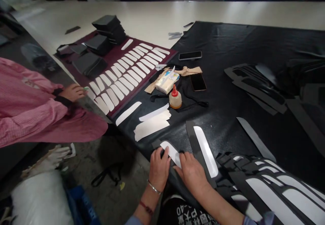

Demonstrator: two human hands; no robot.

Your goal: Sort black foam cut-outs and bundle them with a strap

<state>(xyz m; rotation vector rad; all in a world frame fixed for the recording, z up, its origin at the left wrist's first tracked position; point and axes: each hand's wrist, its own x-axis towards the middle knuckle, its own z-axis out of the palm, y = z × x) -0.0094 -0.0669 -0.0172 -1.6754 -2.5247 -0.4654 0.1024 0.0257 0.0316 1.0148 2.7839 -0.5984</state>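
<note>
Before me a white strip (170,151) with a rounded end lies over a dark grey piece at the table's near edge. My left hand (159,169) grips its left side, the thumb on the white face and the other fingers curled at the edge. My right hand (192,171) is closed on the strip's nearer end, with its thumb below; that end is partly hidden. To the right, another white strip (206,152) rests on a dark grey backing (191,132). Off-white strips (152,125) lie in a loose pile beyond my left hand.
Many dark pieces with white strips (269,187) overlap at right. A red-tipped glue bottle (175,98), tissue pack (166,82) and two phones (190,55) lie farther back. At left, a co-worker's hand (73,92) is beside rows of white strips (127,79) on maroon material.
</note>
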